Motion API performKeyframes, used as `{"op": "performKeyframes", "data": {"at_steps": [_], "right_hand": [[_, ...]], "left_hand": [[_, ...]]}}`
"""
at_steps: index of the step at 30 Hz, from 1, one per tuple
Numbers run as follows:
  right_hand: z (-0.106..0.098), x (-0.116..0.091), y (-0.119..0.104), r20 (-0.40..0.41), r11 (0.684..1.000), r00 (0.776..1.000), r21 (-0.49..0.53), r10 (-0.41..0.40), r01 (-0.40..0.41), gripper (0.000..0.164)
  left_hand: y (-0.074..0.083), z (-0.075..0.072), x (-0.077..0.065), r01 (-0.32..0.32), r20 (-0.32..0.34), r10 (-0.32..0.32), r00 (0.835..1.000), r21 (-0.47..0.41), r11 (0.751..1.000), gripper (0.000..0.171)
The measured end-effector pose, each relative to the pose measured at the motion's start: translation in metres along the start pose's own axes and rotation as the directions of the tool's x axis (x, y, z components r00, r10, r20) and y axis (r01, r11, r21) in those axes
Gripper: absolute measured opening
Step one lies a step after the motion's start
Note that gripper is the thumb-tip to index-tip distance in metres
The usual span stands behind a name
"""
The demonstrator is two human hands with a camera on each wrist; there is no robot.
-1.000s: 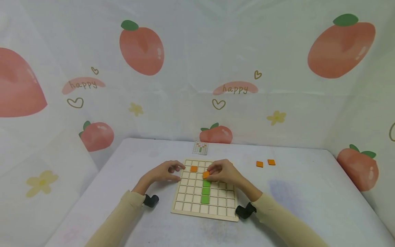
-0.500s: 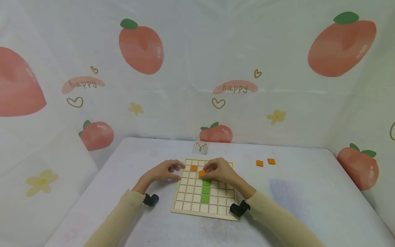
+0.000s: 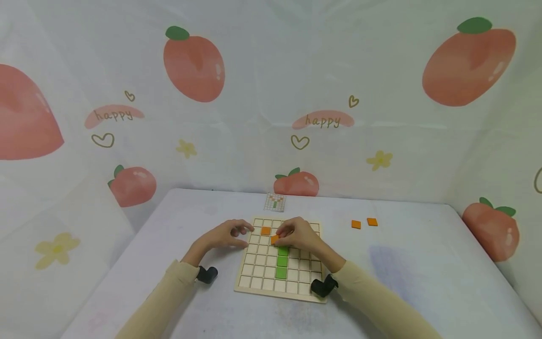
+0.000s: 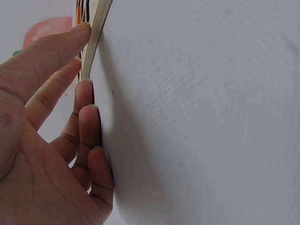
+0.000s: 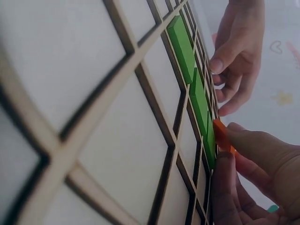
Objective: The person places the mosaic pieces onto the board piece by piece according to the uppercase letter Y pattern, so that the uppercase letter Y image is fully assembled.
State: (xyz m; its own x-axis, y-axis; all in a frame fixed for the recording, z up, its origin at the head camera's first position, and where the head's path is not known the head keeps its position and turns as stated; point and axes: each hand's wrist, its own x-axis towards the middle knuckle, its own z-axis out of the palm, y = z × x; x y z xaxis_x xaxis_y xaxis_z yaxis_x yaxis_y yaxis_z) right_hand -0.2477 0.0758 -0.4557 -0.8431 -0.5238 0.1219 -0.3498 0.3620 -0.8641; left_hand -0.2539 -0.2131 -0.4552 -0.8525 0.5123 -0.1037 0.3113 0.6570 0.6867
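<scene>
My right hand [image 3: 301,234] pinches an orange square tile [image 3: 274,239] between thumb and fingers, low over the wooden grid board [image 3: 256,282]. In the right wrist view the pinched orange tile [image 5: 224,135] stands tilted beside the green tiles [image 5: 182,49]. Three green tiles [image 3: 282,261] lie in one column of cells below it. Another orange tile [image 3: 265,231] sits in a cell near the board's top left. My left hand [image 3: 224,235] rests at the board's left edge with fingers loosely bent; in the left wrist view its thumb [image 4: 51,49] touches the board's side.
Two loose orange tiles [image 3: 356,224] lie on the white table [image 3: 423,263] to the right of the board. A small card [image 3: 275,202] with a printed coloured grid pattern lies behind the board. A fruit-printed cloth [image 3: 254,70] hangs around the table's back.
My right hand has moved slightly left with the orange tile, from above the green column to the cell up and left of it. The left hand has stayed put.
</scene>
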Motion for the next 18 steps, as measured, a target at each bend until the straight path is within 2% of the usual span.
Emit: {"op": "performKeyframes", "data": {"at_steps": [11, 18], "right_hand": [[0.0035, 0.0026, -0.0028, 0.002, 0.997, 0.998, -0.029, 0.066, -0.066, 0.018], [0.0038, 0.0031, -0.0038, 0.009, 0.997, 0.998, -0.041, 0.066, -0.065, 0.017]], "left_hand": [[0.0009, -0.0005, -0.0007, 0.008, 0.003, -0.008, 1.000, -0.009, 1.000, 0.042], [-0.0002, -0.0003, 0.0001, 0.024, -0.001, -0.024, 1.000, -0.008, 1.000, 0.042]]}}
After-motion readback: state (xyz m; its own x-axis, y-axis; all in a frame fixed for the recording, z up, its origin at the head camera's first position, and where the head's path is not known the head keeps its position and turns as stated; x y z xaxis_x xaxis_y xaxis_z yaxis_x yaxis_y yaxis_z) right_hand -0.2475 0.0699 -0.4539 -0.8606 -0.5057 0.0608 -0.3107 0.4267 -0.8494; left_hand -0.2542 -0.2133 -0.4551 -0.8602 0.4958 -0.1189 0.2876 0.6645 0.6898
